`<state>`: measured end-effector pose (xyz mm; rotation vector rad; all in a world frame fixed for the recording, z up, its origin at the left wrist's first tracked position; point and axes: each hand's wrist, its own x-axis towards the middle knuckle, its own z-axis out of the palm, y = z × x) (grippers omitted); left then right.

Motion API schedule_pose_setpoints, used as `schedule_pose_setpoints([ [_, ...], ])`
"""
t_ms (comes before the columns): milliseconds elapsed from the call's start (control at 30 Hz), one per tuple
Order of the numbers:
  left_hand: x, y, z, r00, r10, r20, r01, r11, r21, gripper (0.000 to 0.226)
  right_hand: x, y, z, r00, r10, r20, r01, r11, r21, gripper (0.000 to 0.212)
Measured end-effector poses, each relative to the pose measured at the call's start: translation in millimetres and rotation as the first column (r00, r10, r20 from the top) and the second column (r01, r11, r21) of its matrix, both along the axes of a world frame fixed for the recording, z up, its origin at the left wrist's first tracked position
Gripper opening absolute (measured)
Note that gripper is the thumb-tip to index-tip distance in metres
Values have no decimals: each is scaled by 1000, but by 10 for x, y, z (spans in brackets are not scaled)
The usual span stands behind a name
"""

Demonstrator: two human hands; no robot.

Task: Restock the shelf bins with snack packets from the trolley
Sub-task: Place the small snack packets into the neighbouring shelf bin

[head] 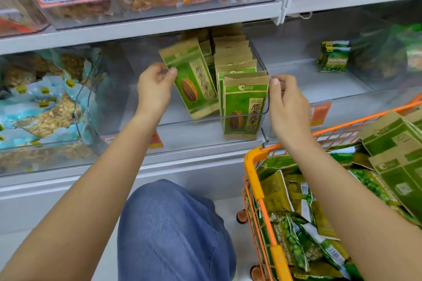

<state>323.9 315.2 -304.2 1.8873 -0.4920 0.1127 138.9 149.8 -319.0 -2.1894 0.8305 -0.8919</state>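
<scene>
At middle shelf bin [127,107] | left hand [155,89] pinches tilted green seed packet [191,80] | right hand [287,102] pinches front upright packet [245,102] edge | orange trolley [258,180] lower right, packets inside

Bare forearms, no sleeves showing; blue denim trousers [175,230] over knee

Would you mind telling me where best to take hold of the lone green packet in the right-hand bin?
Probably by its top edge, reaching in from the front over the clear bin wall. The green packet stands roughly upright and alone on the bin floor, well back, with free space around it, so a pinch from above on the top seam looks easiest. Both hands are busy now.
</scene>
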Motion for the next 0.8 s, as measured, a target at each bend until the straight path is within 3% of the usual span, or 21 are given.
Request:
schedule_pose_setpoints([
  [67, -34, 6, -74, 992, -100, -74, 113, 975, 192, 15, -6, 6, -10, 1000, 2, -6, -3, 1000, -4, 34],
  [133, -75, -19, -74, 983, -141, -120, 170, 944, 281, 12, -8, 10, -16, 1000, 1, -15, -1, 1000, -7, 33],
  [200, -100, -54, -29, 984, -127, -121, 159, 936, 314, 16, -7, 6, -18, 1000, -1, -20, 1, 1000, -6, 32],
  [367, -73, -95, -36, 980, -156, -123, 187, 933, 306, 65, -12, -4, -18, 1000, 1, -22, -1, 1000, -12, 30],
  [433, -36, -112, -52, 978, -149, -144, 187, 933, 307, 73, -15, -3, -18, 1000, 2, -24, -2, 1000, -14, 30],
  [567, 36, -148, -102, 975, -137, -175, 197, 899, 391, 59, -10, 5, -25, 1000, 7, -13, -7, 1000, -5, 30],
  [800, 208, -166, -177, 983, -36, -182, 87, 957, 278, 50, -6, 0, -28, 1000, 10, -17, -10, 1000, -1, 30],
])
